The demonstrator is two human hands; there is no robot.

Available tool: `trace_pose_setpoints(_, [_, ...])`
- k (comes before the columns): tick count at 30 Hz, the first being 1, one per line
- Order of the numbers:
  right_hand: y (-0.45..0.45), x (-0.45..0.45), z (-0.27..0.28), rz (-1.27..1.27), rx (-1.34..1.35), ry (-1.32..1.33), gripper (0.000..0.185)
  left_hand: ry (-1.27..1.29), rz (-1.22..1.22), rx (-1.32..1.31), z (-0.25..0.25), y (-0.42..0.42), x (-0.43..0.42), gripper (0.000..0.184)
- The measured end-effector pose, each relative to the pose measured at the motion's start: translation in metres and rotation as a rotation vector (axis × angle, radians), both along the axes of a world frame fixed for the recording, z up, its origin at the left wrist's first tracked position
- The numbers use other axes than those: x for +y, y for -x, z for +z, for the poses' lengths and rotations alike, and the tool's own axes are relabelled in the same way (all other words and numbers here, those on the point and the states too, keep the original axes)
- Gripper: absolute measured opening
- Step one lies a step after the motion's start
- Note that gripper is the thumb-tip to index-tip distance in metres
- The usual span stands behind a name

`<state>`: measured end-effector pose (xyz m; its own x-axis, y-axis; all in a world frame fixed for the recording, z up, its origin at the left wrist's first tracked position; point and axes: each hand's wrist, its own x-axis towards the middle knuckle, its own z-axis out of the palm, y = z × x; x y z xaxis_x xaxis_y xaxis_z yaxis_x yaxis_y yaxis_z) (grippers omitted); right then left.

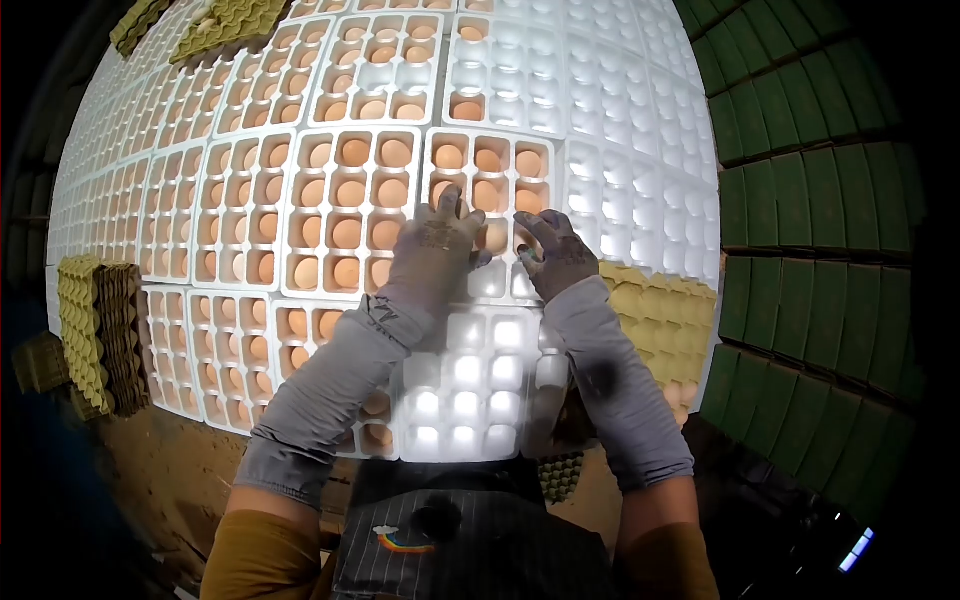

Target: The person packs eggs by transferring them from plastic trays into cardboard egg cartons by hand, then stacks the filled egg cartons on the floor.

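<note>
My left hand (438, 238), in a grey glove, is over the left column of a white foam egg tray (553, 150). Its fingers are spread and its thumb is apart from them, beside an egg (492, 238) in the middle column. My right hand (562, 252), also gloved, reaches the tray's right column. Its fingers and thumb curl round an egg (521, 238), mostly hidden by them. Brown eggs fill the tray's far rows, and a bare cup (488, 280) shows in the near row.
Egg-filled foam trays (350, 215) spread to the left. Foam trays without eggs (640, 200) lie to the right, another (465, 385) in front of me. Yellow pulp trays (660, 325) sit at right, stacked ones (95, 335) at left. Green stacked blocks (800, 210) line the right side.
</note>
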<state>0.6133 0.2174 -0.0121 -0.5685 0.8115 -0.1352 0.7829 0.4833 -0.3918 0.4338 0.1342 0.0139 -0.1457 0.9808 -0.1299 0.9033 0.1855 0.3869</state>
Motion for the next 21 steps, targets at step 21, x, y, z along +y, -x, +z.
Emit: trace_pose_setpoints(21, [-0.138,-0.149,0.077,0.033,0.458,0.058,0.04,-0.434,0.008,-0.116,-0.051,-0.071,-0.017,0.054])
